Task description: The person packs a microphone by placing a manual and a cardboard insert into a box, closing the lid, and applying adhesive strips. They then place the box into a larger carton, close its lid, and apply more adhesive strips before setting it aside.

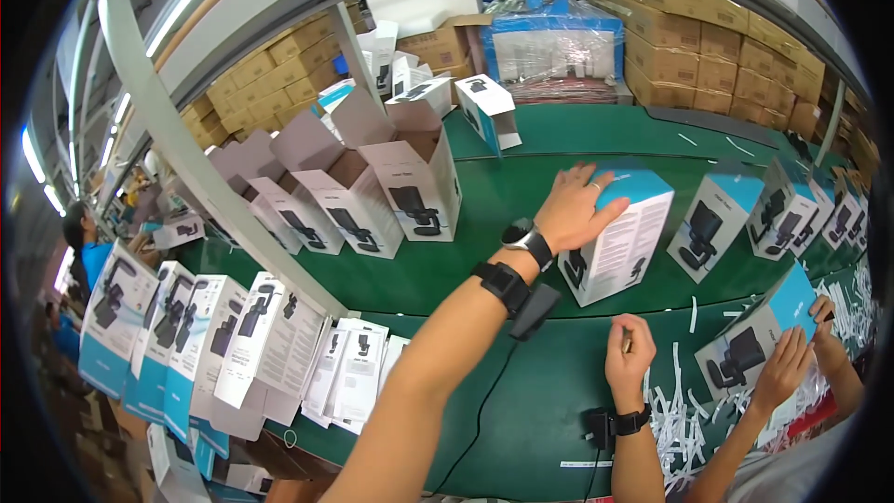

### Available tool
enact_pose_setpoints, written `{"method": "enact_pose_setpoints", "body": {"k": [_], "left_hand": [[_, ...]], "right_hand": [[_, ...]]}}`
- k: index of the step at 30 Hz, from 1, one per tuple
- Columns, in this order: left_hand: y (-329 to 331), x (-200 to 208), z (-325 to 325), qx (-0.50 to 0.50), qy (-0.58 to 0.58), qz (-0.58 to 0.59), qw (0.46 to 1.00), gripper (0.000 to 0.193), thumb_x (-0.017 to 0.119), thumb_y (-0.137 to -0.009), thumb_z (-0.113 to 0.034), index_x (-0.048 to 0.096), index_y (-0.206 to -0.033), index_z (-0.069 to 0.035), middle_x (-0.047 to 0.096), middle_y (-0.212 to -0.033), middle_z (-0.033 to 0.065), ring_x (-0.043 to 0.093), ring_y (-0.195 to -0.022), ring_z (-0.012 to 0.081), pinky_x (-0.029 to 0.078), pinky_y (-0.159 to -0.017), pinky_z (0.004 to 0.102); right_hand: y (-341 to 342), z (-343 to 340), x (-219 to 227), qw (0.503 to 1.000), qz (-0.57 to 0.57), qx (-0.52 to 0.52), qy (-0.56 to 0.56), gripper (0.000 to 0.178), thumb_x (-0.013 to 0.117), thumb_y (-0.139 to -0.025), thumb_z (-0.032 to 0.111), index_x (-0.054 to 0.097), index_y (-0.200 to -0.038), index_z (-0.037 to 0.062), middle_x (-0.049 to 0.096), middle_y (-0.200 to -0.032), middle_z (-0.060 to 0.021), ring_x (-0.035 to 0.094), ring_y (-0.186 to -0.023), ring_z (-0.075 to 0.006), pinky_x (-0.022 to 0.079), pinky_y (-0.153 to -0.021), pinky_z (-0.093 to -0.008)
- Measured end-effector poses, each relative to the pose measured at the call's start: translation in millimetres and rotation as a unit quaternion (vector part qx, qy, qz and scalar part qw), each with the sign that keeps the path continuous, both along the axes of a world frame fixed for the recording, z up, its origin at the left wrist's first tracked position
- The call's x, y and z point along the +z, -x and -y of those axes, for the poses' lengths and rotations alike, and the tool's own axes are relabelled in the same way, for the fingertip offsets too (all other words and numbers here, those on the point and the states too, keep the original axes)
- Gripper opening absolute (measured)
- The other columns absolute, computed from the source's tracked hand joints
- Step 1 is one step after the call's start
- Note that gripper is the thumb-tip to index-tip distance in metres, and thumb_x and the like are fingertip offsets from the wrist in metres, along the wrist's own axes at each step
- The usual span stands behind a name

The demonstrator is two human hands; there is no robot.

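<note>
My left hand [573,211] lies spread over the top left corner of a closed white box with a blue top [622,242]. Its thumb stretches across toward the box's near face. The box stands upright on the green belt [503,270]; a wristwatch and a black strap circle my left wrist. Nearer to me, my right hand [630,359] is curled closed above the green table [531,391], apart from the box. Whatever its fingers may hold is hidden. A black strap with a small black device [599,428] is on that wrist.
Open-flapped boxes [414,191] line the belt at left; closed boxes [712,219] stand at right. Flat leaflets [349,368] and more boxes [191,340] lie near left. At right, a co-worker's hands [787,368] hold a box [750,345] beside paper strips [675,428]. A metal post [186,130] rises left.
</note>
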State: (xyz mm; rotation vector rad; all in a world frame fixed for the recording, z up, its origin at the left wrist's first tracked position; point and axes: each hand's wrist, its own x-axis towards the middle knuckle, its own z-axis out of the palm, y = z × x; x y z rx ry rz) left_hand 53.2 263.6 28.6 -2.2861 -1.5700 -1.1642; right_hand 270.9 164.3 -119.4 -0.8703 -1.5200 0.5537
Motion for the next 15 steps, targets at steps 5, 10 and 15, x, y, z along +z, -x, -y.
{"method": "enact_pose_setpoints", "body": {"k": [5,10,15], "left_hand": [[84.1,27.5,24.0,0.266,0.066,-0.073,0.959,0.031,0.062,-0.092,-0.030,0.076,-0.086,-0.003,0.071,-0.086,0.0214,0.069,-0.086,0.0430,0.056,-0.079,0.0511],[281.4,30.7,102.3,0.577,0.096,-0.443,0.680,0.023,0.070,-0.086,-0.032,0.078,-0.098,-0.014,0.077,-0.097,0.0106,0.071,-0.102,0.0279,0.043,-0.098,0.0490],[275.8,39.3,124.0,0.523,0.174,-0.425,0.717,0.026,0.073,-0.085,-0.036,0.078,-0.098,-0.014,0.077,-0.099,0.0080,0.070,-0.102,0.0273,0.043,-0.098,0.0459]], "right_hand": [[-8.8,-1.9,-13.4,0.996,0.062,0.054,0.016,0.004,0.066,-0.088,-0.002,0.066,-0.092,-0.0017,0.069,-0.091,-0.0152,0.069,-0.080,-0.0287,0.054,-0.072,-0.0338],[17.2,2.3,-3.4,0.994,0.044,0.100,0.019,0.003,0.067,-0.086,-0.002,0.066,-0.089,-0.0012,0.069,-0.087,-0.0150,0.069,-0.077,-0.0291,0.054,-0.071,-0.0335],[7.6,7.4,-13.8,0.992,0.063,0.107,0.032,0.002,0.067,-0.088,-0.001,0.066,-0.089,-0.0019,0.070,-0.087,-0.0133,0.067,-0.075,-0.0235,0.051,-0.068,-0.0319]]}}
